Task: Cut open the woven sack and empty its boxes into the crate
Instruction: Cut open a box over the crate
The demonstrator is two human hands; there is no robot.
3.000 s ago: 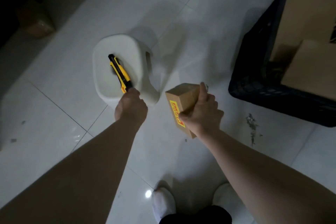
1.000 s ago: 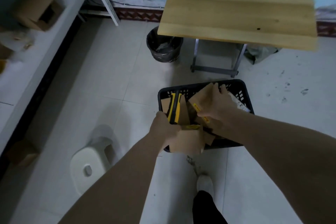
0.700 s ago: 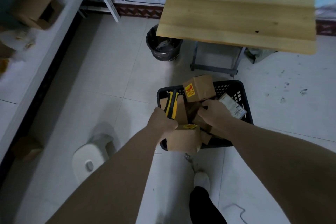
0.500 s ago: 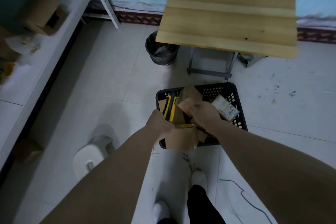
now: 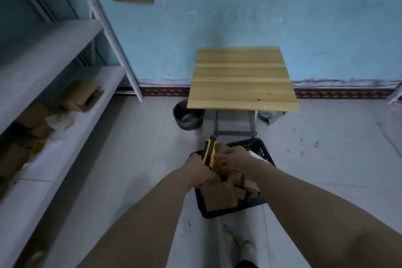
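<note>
pale floor tiles lie under a black crate that stands in front of a wooden surface by a blue wall. brown boxes fill the crate. left hand is clenched around a yellow and black knife, which points up. right hand is above the crate and grasps one box, just beside the knife.

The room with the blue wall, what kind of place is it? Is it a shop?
Probably a small storeroom or packing room, not a shop floor. Metal shelving holds loose cardboard boxes, a black crate of boxes sits on the tiled floor, and a plain wooden table stands against the wall.
</note>
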